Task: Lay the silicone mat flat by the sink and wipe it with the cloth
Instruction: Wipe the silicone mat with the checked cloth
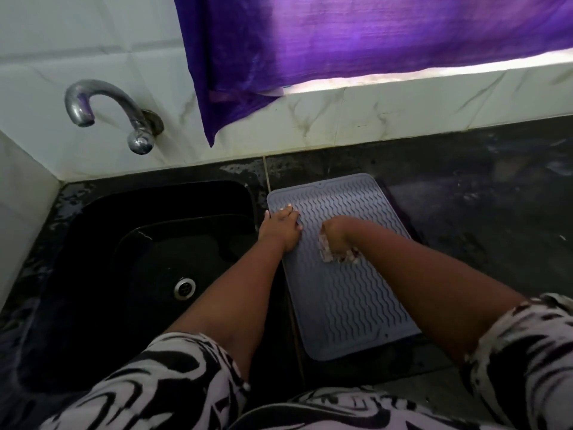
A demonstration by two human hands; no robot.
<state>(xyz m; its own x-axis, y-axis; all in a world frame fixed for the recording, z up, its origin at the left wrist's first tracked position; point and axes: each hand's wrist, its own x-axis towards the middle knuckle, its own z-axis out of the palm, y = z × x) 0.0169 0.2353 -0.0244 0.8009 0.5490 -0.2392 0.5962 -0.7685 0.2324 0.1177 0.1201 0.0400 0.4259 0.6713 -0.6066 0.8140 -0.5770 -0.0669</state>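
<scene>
while left hand [280,228] pins mat [344,302], right hand [336,235] seemingly fists cloth [339,257].

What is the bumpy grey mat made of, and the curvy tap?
The mat looks like soft matte silicone or rubber: dull grey, with moulded wavy ridges and rounded corners. The tap looks like shiny metal, probably chromed: its curved spout shows bright reflections.

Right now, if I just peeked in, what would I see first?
Probably the grey wavy silicone mat lying flat on the dark counter, just right of the black sink. The left hand presses on its far left part while the right hand rubs a bunched cloth on the middle. The bright purple curtain hanging above also grabs the eye.
</scene>
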